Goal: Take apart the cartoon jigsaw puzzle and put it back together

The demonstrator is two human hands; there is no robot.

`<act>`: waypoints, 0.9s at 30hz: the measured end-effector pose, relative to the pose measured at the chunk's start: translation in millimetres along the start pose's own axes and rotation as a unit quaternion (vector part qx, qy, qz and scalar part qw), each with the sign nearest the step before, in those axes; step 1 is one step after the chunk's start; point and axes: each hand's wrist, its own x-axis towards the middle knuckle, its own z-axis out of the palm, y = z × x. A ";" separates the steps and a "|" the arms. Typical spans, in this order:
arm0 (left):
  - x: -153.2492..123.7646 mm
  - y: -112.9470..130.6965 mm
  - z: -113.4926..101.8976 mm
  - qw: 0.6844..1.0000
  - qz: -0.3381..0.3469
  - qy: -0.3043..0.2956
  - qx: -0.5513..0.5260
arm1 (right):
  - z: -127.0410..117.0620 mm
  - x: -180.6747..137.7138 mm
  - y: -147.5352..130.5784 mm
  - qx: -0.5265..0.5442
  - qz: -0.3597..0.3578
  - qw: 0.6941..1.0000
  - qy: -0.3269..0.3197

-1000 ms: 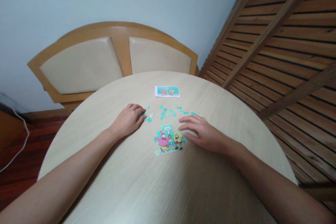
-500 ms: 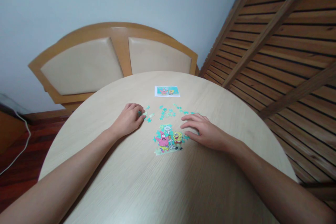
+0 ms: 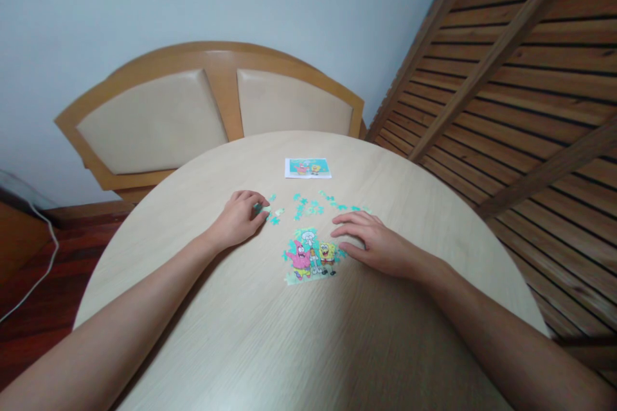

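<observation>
A partly joined jigsaw puzzle (image 3: 309, 257) lies flat on the round table, showing a pink starfish, a pale figure and a yellow sponge character. My left hand (image 3: 242, 217) rests at the left cluster of loose puzzle pieces (image 3: 275, 216); thumb and fingers are apart, and some pieces lie partly under them. To the right of the joined puzzle is my right hand (image 3: 366, 237), its fingers spread, with the thumb near the puzzle's right edge. More loose turquoise pieces (image 3: 308, 207) are scattered between the hands, and a few lie just beyond the right fingers.
A printed reference picture (image 3: 308, 168) lies on the table (image 3: 231, 321) behind the pieces. Beyond the table's far edge stands a bench with padded back panels (image 3: 154, 122) against the wall. A slatted wooden screen (image 3: 520, 77) rises at the right. A white cable (image 3: 51, 250) hangs at the left.
Both hands stay nearly in place, and the puzzle and pieces look the same. The whole view has shifted very slightly.
</observation>
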 end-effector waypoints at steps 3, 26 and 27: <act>0.4 -1.7 0.7 1.000 0.002 0.003 -0.015 | 0.3 -0.1 0.5 -0.003 -0.002 1.000 0.000; -0.2 4.0 -2.3 0.997 0.003 -0.009 -0.079 | 0.9 -1.0 0.2 -0.002 -0.009 1.000 -0.006; -0.1 5.6 -3.2 0.997 0.004 -0.010 -0.081 | 0.7 -1.0 -0.1 -0.002 -0.008 1.000 -0.007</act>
